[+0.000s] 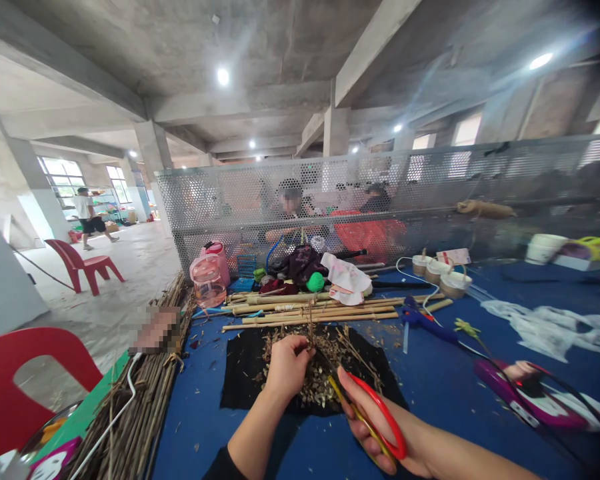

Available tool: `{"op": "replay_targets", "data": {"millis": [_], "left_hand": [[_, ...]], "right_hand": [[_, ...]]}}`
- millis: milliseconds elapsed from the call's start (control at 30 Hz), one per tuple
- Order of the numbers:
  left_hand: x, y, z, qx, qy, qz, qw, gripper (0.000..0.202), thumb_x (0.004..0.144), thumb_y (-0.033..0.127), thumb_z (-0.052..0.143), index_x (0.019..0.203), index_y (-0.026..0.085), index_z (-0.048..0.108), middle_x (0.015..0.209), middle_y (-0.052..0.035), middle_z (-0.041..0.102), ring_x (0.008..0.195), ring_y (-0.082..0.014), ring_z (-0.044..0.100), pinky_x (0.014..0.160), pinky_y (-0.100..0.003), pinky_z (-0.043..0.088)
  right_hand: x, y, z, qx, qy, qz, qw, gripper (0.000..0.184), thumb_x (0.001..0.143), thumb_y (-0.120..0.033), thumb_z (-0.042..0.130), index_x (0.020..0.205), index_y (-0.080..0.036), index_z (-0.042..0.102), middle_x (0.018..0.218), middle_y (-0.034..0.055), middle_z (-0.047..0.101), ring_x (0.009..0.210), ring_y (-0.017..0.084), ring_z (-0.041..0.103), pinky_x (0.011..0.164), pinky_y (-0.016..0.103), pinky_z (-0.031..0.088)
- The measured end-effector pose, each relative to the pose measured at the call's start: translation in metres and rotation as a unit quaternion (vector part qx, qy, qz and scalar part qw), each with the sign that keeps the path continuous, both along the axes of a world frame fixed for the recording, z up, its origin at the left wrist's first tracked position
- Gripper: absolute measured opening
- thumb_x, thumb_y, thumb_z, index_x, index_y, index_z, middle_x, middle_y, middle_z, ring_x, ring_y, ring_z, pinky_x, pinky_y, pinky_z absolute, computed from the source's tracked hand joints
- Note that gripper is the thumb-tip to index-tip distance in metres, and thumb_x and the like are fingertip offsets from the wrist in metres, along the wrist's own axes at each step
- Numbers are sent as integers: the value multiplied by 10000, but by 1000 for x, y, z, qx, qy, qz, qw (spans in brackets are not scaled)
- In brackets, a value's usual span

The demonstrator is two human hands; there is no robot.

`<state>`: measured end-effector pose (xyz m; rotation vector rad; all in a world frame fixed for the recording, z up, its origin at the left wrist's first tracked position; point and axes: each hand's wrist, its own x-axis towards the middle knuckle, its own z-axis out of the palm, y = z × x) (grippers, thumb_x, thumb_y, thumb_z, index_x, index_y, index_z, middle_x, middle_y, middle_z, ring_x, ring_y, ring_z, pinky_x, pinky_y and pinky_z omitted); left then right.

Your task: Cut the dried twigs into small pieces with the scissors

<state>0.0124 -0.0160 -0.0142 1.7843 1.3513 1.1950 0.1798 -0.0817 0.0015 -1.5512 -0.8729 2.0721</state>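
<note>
My left hand (287, 367) pinches a thin dried plant stem (310, 321) that stands up from its fingertips. In my right hand (361, 417) is a pair of scissors (379, 398) with red and yellow handles. The blades point away toward my left fingers; whether they touch the stem I cannot tell. Beneath both hands lies a heap of dried brown plant bits (323, 387) on a black cloth (241, 370). Longer dried twigs (357, 357) stick out at the heap's right side.
Bamboo sticks (325, 310) lie beyond the cloth on the blue table (195, 413). Bundled stalks (135, 413) line the left edge. A blue glue gun (427, 323) and a purple power strip (530, 393) sit right. A perforated metal screen (430, 220) stands behind, with people beyond.
</note>
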Motion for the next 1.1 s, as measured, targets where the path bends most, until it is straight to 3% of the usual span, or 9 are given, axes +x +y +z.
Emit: {"op": "replay_targets", "data": {"millis": [200, 433, 700, 833, 933, 1100], "left_hand": [[2, -3, 2, -12, -7, -7, 1000, 117, 695, 137, 568, 729, 171, 676, 706, -1, 633, 689, -131, 539, 675, -241, 397], [-1, -1, 3, 25, -64, -16, 998, 50, 664, 139, 616, 691, 166, 649, 744, -7, 551, 679, -116, 486, 652, -234, 387], [1, 0, 5, 11, -126, -13, 992, 79, 690, 232, 626, 677, 154, 621, 760, -10, 566, 693, -115, 494, 648, -224, 383], [1, 2, 6, -42, -237, -15, 971, 190, 698, 328, 628, 733, 145, 589, 669, 8, 573, 601, -94, 481, 593, -213, 375], [-1, 3, 9, -59, -311, -21, 948, 265, 676, 386, 651, 736, 143, 566, 640, 15, 561, 564, -80, 474, 557, -201, 372], [1, 0, 14, -133, -356, -57, 923, 329, 623, 409, 691, 735, 141, 535, 626, 12, 564, 525, -68, 486, 504, -183, 368]], "right_hand": [[3, 0, -2, 14, 23, 10, 1000, 538, 725, -728, 401, 677, -193, 430, 469, -61, 380, 314, 46, 320, 224, 135, 283], [2, -1, 5, -35, -6, 17, 999, 534, 714, -720, 433, 650, -190, 405, 453, -83, 316, 287, 12, 246, 228, 90, 177], [-4, -4, 6, 28, -19, 18, 999, 534, 754, -710, 383, 623, -192, 374, 411, -92, 293, 273, 10, 180, 212, 97, 146], [-3, -4, 7, 26, -28, 12, 999, 518, 768, -682, 399, 612, -188, 381, 402, -90, 302, 269, 14, 187, 206, 107, 187], [1, -3, 9, 33, 4, 21, 999, 513, 778, -669, 390, 619, -181, 406, 427, -70, 354, 290, 27, 275, 231, 117, 250], [4, -4, 14, 86, -12, 23, 996, 473, 772, -634, 434, 633, -182, 421, 481, -52, 433, 342, 50, 385, 287, 143, 343]]}}
